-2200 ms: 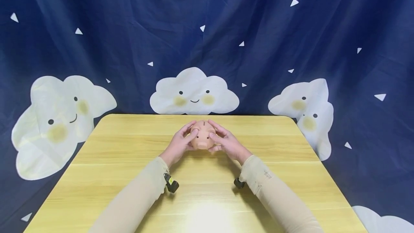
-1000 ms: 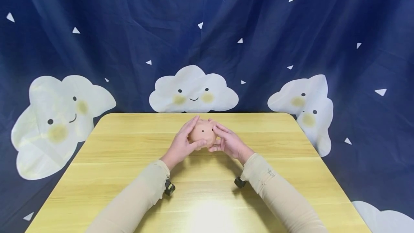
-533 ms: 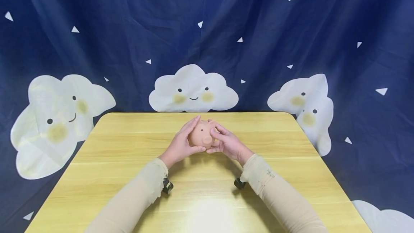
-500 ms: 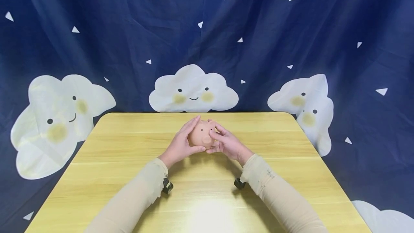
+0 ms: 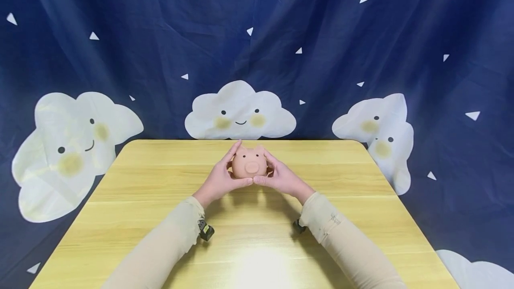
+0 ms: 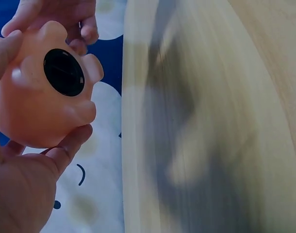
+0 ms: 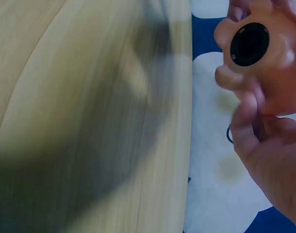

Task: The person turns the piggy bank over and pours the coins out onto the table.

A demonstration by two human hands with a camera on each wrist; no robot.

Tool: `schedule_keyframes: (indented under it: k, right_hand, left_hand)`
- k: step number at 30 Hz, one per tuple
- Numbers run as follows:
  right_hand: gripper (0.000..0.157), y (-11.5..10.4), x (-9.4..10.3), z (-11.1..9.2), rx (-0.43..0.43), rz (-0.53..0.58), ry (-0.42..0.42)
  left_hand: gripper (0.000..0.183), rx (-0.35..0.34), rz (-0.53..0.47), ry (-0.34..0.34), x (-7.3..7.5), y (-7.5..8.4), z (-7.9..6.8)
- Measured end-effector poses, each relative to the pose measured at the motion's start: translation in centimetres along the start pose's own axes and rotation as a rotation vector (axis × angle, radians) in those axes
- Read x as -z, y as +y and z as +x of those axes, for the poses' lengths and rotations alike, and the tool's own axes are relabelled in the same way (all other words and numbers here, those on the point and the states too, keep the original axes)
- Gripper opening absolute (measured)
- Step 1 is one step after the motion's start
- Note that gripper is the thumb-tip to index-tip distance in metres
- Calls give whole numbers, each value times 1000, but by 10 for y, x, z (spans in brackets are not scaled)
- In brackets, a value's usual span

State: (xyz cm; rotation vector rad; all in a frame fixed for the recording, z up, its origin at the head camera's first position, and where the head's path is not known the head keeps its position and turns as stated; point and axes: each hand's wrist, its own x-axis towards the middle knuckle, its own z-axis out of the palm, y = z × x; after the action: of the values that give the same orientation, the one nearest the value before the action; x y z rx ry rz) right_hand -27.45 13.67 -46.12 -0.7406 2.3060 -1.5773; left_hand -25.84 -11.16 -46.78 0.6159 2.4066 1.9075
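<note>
A pink piggy bank (image 5: 250, 164) is held up above the table, its snout and eyes facing the head camera. My left hand (image 5: 220, 177) grips its left side, thumb under the snout and fingers up by the ear. On the other side my right hand (image 5: 282, 176) grips it, the two thumbs meeting below the snout. From beneath, the left wrist view shows the piggy bank (image 6: 36, 107) with stubby feet and a round black plug (image 6: 64, 72) in its belly. In the right wrist view the same plug (image 7: 250, 44) faces the camera.
The wooden table (image 5: 160, 217) lies below both forearms, its far edge just behind the hands. A dark blue curtain (image 5: 168, 26) with printed white clouds (image 5: 241, 124) hangs behind it. Small black cameras sit at the left wrist (image 5: 206, 231) and right wrist (image 5: 299, 226).
Over these frames the piggy bank tips and turns in both hands, and its face now points straight at the head camera. Fingers have shifted, with both thumbs now beneath the snout.
</note>
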Motion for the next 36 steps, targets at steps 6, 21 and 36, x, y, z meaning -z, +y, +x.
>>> schedule_keyframes:
  k: [6, 21, 36]
  right_hand:
    - [102, 0, -2, 0, 65, -65, 36]
    - [116, -7, -5, 1, 130, -38, -32]
    - [95, -7, -6, 0, 19, 47, -12]
  left_hand:
    - [117, 34, -68, -15, 1, 2, -3]
    - [102, 97, -190, -63, 7, 0, -6]
    - [100, 114, -164, -69, 11, 2, -6]
